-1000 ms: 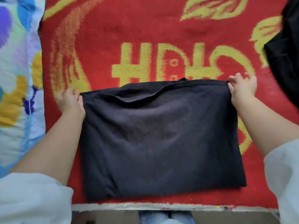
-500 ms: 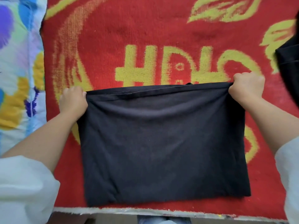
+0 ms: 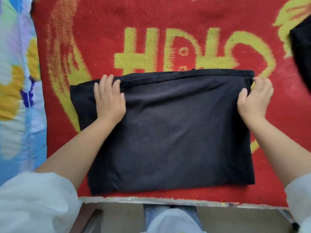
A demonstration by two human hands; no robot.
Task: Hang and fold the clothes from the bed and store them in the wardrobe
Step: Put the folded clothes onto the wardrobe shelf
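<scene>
Red pile blanket (image 3: 168,17) with yellow woven lettering covers the bed, and on it, near the front edge, lies the black garment (image 3: 168,132), a soft matte knit folded into a rectangle. The left hand (image 3: 109,98) presses flat on its far left part; the right hand (image 3: 254,100) pinches the far right edge. Folding looks midway; the next fold probably needs both far corners gripped.

White sleeves (image 3: 33,199) pushed up above bare forearms behind hands; blue jeans (image 3: 151,214); white hem over lap.
</scene>
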